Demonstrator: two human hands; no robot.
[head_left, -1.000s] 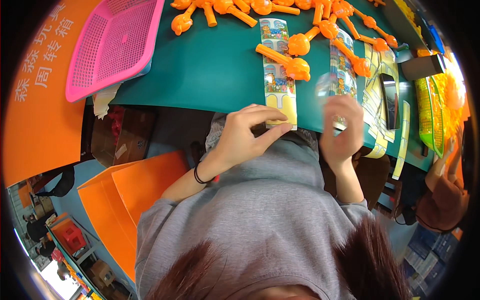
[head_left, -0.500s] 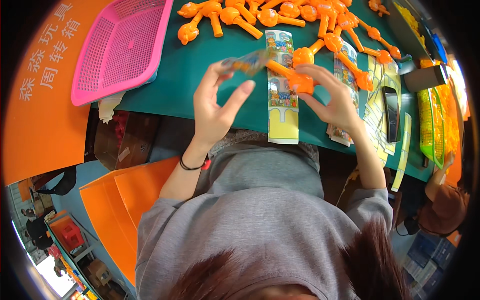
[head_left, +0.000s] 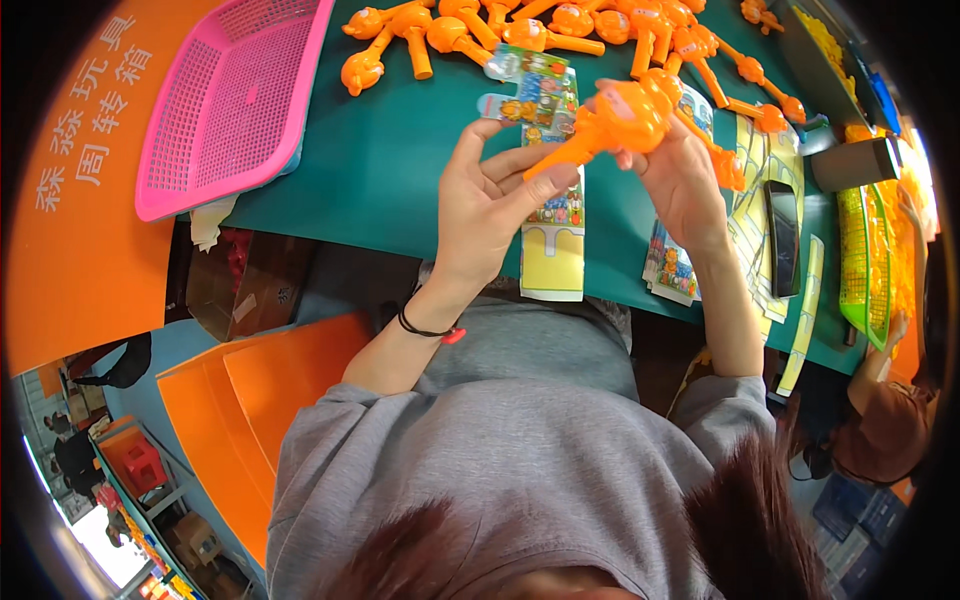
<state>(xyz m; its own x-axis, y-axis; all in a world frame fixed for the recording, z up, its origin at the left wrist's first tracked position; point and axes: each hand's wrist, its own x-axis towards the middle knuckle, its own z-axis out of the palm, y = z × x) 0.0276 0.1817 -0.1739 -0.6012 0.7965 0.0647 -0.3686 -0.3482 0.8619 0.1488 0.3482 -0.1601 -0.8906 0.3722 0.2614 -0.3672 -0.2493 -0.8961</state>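
An orange plastic stick toy (head_left: 625, 115) with a rounded character head is held up above the table. My right hand (head_left: 688, 190) grips it by the head, fingers bent around the far side. My left hand (head_left: 478, 215) is closed at the handle's lower end, the thumb against it. A clear printed sticker (head_left: 512, 107) with cartoon figures is at the left index fingertip; how it is held there is partly hidden. Below the hands lies a sticker strip (head_left: 553, 262) with a yellow end, its middle partly covered by the toy and fingers.
Several more orange stick toys (head_left: 455, 38) are heaped along the far side of the green table (head_left: 390, 190). A pink basket (head_left: 150, 190) stands at left. Sticker sheets (head_left: 672, 265), a black phone (head_left: 783, 238) and a green basket (head_left: 882, 300) are at right, near another person's arm (head_left: 870, 375).
My left hand has moved right with the sticker, its thumb now at the toy's handle. My right hand has raised the toy and tilted its head up, with the handle pointing down-left.
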